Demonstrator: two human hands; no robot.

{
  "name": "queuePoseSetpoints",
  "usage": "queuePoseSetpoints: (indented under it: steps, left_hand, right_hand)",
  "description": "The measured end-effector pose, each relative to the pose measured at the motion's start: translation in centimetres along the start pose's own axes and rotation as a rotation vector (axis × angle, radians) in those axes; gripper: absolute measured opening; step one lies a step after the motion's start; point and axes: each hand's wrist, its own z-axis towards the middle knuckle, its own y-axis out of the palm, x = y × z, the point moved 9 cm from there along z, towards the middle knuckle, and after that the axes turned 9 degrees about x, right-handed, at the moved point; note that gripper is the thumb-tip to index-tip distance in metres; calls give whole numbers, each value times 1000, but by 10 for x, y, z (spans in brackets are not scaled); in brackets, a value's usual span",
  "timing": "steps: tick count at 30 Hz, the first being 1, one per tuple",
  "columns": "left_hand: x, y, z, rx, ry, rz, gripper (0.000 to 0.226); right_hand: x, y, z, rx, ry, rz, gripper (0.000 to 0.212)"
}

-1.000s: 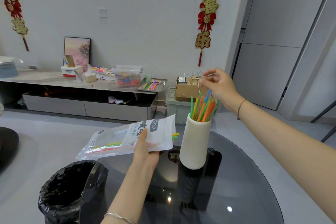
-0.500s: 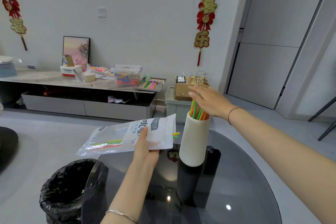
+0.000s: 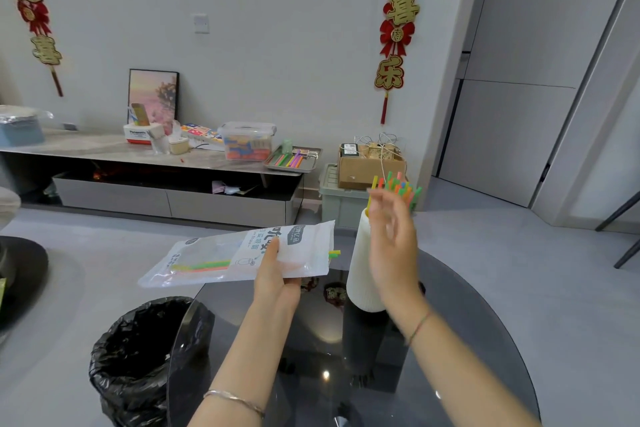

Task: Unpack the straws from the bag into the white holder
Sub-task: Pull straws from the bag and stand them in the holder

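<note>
Left hand [image 3: 277, 279] pinching limp translucent plastic bag [image 3: 239, 253]; right hand [image 3: 391, 239] spread, empty. Thin coloured straws [image 3: 334, 254]: light, bendy; grip protruding ends.

Left hand [image 3: 277, 282] at frame centre, thumb on top, its grip closed on something flat. Right hand [image 3: 393, 246], just right of it, blurred, fingers loosely spread, empty.

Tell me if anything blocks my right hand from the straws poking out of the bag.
Nothing visible does. The right hand is open beside the bag, and the straw tips stick out uncovered toward it.
</note>
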Motion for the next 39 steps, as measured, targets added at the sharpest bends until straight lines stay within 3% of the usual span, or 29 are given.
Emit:
queuePoseSetpoints:
  steps: [4, 7, 11, 15, 21, 23, 28, 34, 39]
  left_hand:
    - [8, -5, -3, 2, 88, 63, 37]
    - [20, -5, -7, -14, 245, 253, 31]
    - [30, 4, -17, -55, 479, 599, 25]
    - [22, 15, -29, -134, 623, 791, 31]
    - [15, 18, -35, -152, 669, 793, 33]
    - [19, 15, -32, -137, 660, 741, 28]
    - [27, 2, -20, -79, 576, 552, 14]
    - [33, -26, 4, 71, 347, 390, 43]
    - [32, -36, 13, 86, 211, 190, 48]
  right_hand:
    - [80, 21, -70, 51, 666, 235, 27]
    - [118, 45, -106, 93, 1221, 619, 44]
    - [136, 54, -115, 96, 1376, 777, 46]
    - [144, 53, -123, 118, 1460, 792, 41]
    - [143, 51, -128, 5, 1408, 748, 25]
    - [141, 48, -129, -41, 1341, 631, 22]
    - [135, 31, -109, -142, 950, 131, 29]
    - [108, 8, -69, -81, 520, -47, 30]
    - [103, -13, -48, 2, 428, -22, 29]
